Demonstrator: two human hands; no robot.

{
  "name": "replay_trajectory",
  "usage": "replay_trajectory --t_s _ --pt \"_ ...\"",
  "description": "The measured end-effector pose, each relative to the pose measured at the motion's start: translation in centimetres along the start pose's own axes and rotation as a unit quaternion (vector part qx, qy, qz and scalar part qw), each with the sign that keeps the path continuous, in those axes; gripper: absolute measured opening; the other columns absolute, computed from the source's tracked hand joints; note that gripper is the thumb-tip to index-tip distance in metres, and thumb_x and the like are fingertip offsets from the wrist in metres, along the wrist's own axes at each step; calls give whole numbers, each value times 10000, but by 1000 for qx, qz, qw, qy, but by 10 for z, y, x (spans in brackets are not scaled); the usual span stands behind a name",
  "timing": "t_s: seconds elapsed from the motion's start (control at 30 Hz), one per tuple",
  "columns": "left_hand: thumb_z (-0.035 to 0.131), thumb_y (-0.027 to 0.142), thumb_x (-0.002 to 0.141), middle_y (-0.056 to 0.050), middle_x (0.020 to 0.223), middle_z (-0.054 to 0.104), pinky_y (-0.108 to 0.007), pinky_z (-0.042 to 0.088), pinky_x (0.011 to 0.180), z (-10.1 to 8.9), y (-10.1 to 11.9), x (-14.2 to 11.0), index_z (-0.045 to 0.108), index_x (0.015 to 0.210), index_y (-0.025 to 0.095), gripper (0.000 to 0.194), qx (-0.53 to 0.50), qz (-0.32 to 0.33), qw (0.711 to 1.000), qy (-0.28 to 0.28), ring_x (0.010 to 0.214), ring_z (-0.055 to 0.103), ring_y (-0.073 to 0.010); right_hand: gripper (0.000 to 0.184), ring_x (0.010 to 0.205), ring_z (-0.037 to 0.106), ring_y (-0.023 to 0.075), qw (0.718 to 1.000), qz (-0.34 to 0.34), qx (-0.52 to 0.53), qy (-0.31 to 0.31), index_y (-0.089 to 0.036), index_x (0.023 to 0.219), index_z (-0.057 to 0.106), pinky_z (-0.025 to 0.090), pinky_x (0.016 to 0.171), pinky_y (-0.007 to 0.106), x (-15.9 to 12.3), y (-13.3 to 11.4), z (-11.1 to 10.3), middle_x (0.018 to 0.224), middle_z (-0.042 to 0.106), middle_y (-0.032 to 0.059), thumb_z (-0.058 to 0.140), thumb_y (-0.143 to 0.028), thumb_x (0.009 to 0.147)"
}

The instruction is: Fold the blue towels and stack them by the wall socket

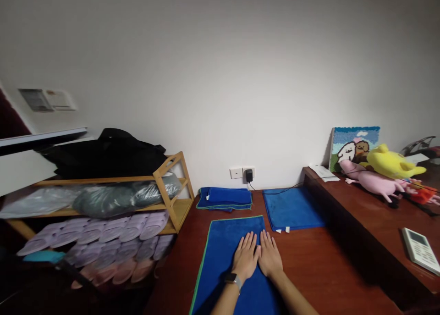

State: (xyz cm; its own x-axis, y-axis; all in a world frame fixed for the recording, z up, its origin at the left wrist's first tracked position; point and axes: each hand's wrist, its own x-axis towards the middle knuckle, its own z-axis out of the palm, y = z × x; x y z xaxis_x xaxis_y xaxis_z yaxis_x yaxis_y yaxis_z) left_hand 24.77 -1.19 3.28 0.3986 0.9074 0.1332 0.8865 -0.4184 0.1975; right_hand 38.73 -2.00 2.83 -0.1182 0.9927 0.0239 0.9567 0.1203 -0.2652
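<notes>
A blue cloth (220, 251) with green edging lies spread on the reddish-brown table. My left hand (246, 256), with a watch (233, 279) at its wrist, rests flat on it, fingers stretched out. Close beside it, thumbs nearly touching, my right hand (270, 255) lies flat along the cloth's right side, fingers straight. Neither hand grips anything. Behind them, against the wall, sits a pile of folded blue cloths (229, 196). To the right of that, another blue cloth stack (292, 207) lies flat with white tags at its front edge.
A wooden rack (177, 191) with several slippers (117, 228) and a black bag (110, 154) stands left. A plugged-in charger (249, 175) trails a cable over the right stack. The raised right surface holds plush toys (374, 179), a picture (355, 143) and a calculator-like device (421, 248).
</notes>
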Motion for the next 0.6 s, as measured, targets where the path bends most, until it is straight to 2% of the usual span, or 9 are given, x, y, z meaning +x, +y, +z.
replay_trajectory --t_s 0.07,0.23,0.37,0.5,0.6 --pt "187 526 1086 -61 1692 354 -477 280 1302 -2 -19 -12 325 1629 221 638 13 -9 1000 4 1577 306 -232 651 1600 154 232 1000 12 10 6 -96 1640 273 151 1310 422 -1 -2 -1 1715 201 75 215 -343 1041" --pt "202 465 1097 -40 1704 324 -483 293 1295 -8 -85 -54 256 1643 264 585 48 -35 998 18 1576 306 -228 664 1602 148 233 999 26 23 0 -73 1642 247 141 1310 427 0 -5 -4 1718 184 81 206 -358 1043" --pt "225 434 1085 -38 1708 306 -471 290 1296 -21 -126 -79 281 1640 243 589 66 -79 995 5 1579 293 -227 670 1601 158 243 999 31 23 -25 -58 1639 244 151 1304 446 0 -8 -13 1717 179 102 221 -352 1038" --pt "245 420 1066 -99 1699 316 -455 289 1296 -38 -141 -89 337 1620 136 629 69 -138 988 -3 1573 306 -238 670 1599 167 239 999 37 27 -14 -65 1641 245 161 1302 444 -18 -13 -17 1719 180 98 202 -356 1040" --pt "251 402 1065 -87 1700 328 -478 282 1299 -37 -122 -86 312 1634 164 619 73 -88 992 57 1576 303 -247 668 1602 153 222 999 20 30 5 -106 1651 225 154 1306 435 -41 -14 -12 1721 170 53 188 -376 1042"
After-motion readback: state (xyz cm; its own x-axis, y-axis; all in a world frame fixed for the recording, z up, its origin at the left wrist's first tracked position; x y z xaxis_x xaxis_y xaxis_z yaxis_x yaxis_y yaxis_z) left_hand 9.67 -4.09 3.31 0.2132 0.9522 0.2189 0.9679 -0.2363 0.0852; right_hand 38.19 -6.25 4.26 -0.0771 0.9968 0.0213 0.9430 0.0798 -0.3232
